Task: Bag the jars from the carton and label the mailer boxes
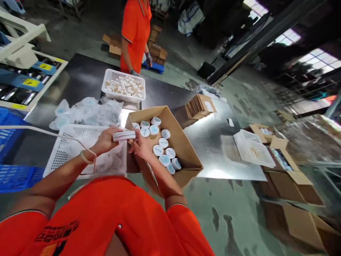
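Partly hidden stack (pixel 124 136) between hands (pixel 106 140).

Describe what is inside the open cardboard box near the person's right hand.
The box holds stacks of discs, topped in white or pale blue, some with dark lettering. The stacks cover whatever lies beneath; the right hand hides part of the interior.

From the open carton (pixel 183 142), bare tabletop (pixel 205 153) gives passage at 3 o'clock, and another lane runs at 12, between the parts basket (pixel 143 93) and the cardboard stack (pixel 199 106) at 2. Bagged pieces (pixel 89 112) block 10 o'clock; at 9, a cable (pixel 77 139) crosses the near basket (pixel 57 149).
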The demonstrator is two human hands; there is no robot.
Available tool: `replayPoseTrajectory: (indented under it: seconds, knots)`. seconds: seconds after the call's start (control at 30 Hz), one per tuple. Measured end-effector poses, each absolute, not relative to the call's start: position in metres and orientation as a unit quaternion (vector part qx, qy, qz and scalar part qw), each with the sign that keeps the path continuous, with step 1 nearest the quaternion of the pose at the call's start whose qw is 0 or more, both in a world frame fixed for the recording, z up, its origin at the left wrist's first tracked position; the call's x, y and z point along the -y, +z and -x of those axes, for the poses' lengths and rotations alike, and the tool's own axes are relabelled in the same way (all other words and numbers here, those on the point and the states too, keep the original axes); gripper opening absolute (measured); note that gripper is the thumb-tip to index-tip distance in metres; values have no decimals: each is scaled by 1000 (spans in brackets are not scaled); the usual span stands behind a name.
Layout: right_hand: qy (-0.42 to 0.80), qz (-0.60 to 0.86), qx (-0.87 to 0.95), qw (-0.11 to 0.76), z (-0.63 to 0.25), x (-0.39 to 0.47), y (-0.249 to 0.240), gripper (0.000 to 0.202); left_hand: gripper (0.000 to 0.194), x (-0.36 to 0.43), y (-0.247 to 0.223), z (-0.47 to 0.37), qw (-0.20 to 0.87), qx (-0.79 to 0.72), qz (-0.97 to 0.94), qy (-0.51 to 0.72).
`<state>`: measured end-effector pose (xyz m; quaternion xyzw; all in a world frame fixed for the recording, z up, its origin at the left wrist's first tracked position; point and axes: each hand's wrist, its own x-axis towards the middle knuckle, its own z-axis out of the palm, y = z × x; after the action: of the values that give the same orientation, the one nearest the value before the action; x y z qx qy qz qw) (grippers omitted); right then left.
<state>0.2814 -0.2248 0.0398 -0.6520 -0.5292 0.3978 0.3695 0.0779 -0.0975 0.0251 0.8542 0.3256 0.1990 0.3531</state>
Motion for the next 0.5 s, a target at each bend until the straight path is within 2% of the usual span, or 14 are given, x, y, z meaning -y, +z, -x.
replayPoseTrajectory:
  seconds: [0.13,0.2,0.27,0.37,0.4,0.43,0.5]
  knots:
    - [207,763,590,164,-263,208,50,25,72,83,24,-74,363,-355,-840,190]
    - [178,771,599,123,-263,201,51,15,73,73,23,-72,378,-355,-837,175]
    - [187,770,579,194,-264,196,47,13,78,64,23,-70,394,-352,-833,166]
    - [278,712,508,398,-264,191,31,24,79,59,22,-67,418,-338,-824,181]
    - [322,677,492,442,-263,189,25,29,78,58,22,-66,429,-327,-820,192]
    - [356,652,485,461,-262,187,21,32,76,57,23,-66,438,-316,-817,204]
    - [358,664,501,424,-259,184,17,34,76,56,23,-67,442,-308,-814,218]
